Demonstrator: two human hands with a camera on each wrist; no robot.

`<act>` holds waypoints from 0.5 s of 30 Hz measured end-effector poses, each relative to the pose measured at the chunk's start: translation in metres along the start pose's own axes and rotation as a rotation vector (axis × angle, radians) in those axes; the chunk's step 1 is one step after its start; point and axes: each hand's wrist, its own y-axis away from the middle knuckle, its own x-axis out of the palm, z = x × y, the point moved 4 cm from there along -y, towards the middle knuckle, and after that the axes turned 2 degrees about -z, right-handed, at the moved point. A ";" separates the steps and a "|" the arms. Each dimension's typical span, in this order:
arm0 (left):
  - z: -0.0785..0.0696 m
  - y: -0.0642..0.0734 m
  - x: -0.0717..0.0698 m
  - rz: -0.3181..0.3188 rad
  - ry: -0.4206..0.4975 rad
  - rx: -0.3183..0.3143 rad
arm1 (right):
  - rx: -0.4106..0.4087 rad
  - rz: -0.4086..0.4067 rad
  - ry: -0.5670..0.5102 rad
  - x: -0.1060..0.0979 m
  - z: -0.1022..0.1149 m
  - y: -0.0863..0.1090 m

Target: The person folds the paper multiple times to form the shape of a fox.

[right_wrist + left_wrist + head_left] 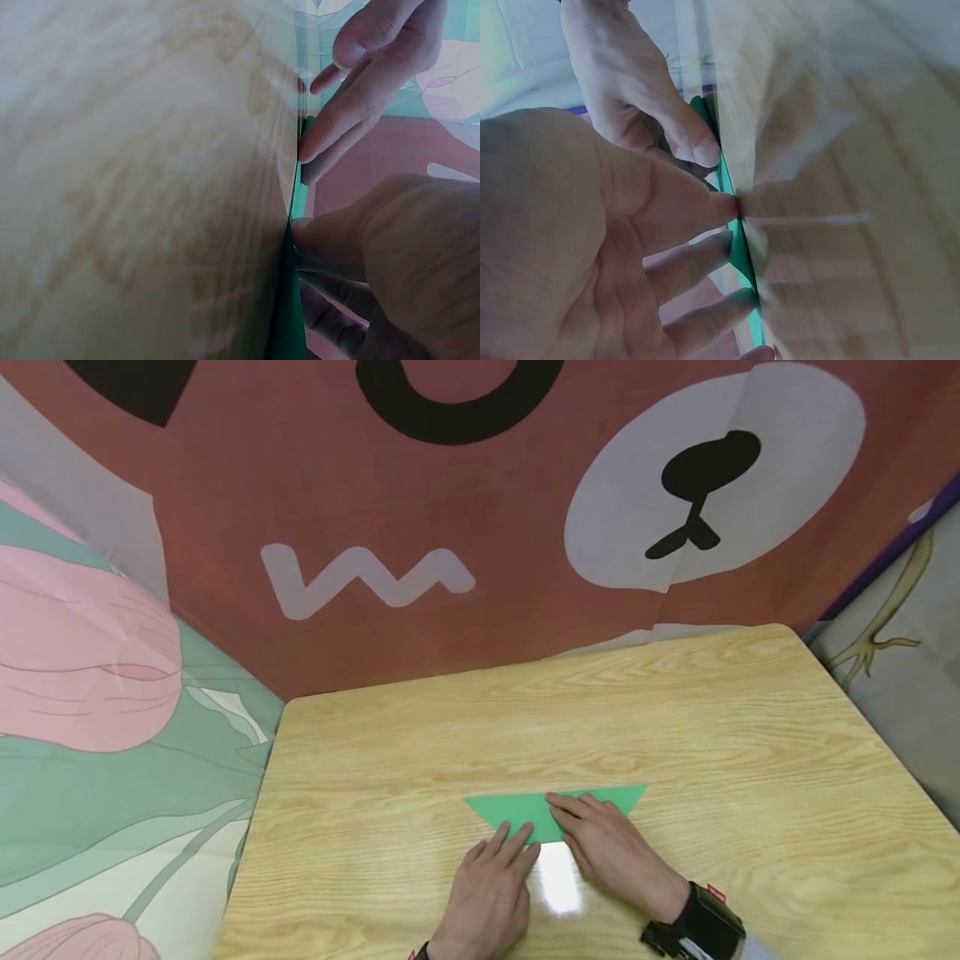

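On table [375, 743], green paper [517, 807] crosswise, pointing left and right, outstretched hands [491, 881] [611, 847] touching it

I see 1 green sheet [742, 260], nearly edge-on along a wood-grain tabletop [870, 195], 2 hands at it. Left hand [611, 240] closest, palm showing, fingers spread, tips touching the sheet. Right hand [634, 79] beyond, thumb against it.

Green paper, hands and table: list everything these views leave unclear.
- Head view: part of the green paper, hidden under the right grip.
- Head view: most of the left wristband, cut off by the bottom edge.
- Left wrist view: the paper's layers, too thin to count edge-on.
- Right wrist view: the table's grain, blurred by closeness or poor focus.
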 end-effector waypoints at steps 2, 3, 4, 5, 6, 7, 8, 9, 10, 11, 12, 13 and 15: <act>0.002 0.002 0.000 -0.010 0.012 -0.013 | -0.004 -0.006 0.004 0.000 0.000 0.000; 0.002 0.003 0.000 -0.017 0.019 -0.018 | -0.006 -0.009 0.008 0.001 0.000 0.001; 0.003 0.004 0.000 -0.023 0.025 -0.022 | -0.009 -0.010 0.010 0.001 -0.001 0.001; 0.004 0.005 0.001 -0.030 0.030 -0.025 | -0.009 -0.011 0.011 0.001 -0.001 0.001; 0.004 0.006 0.001 -0.035 0.034 -0.026 | -0.010 -0.012 0.012 0.001 -0.001 0.001; 0.004 0.007 0.001 -0.038 0.035 -0.028 | -0.009 -0.013 0.013 0.001 -0.001 0.001; 0.005 0.007 0.001 -0.042 0.034 -0.029 | -0.009 -0.013 0.013 0.001 -0.001 0.001; 0.005 0.007 0.002 -0.042 0.032 -0.030 | -0.008 -0.014 0.011 0.002 -0.001 0.001; 0.006 0.008 0.002 -0.042 0.032 -0.032 | -0.007 -0.015 0.008 0.002 -0.001 0.001; 0.006 0.008 0.002 -0.042 0.030 -0.033 | -0.005 -0.016 0.005 0.002 -0.001 0.001; 0.006 0.008 0.002 -0.039 0.030 -0.035 | -0.004 -0.016 0.003 0.002 -0.001 0.001; 0.007 0.008 0.002 -0.037 0.030 -0.035 | -0.004 -0.016 0.001 0.002 -0.001 0.001; 0.007 0.008 0.003 -0.031 0.032 -0.038 | -0.002 -0.015 -0.003 0.002 -0.001 0.001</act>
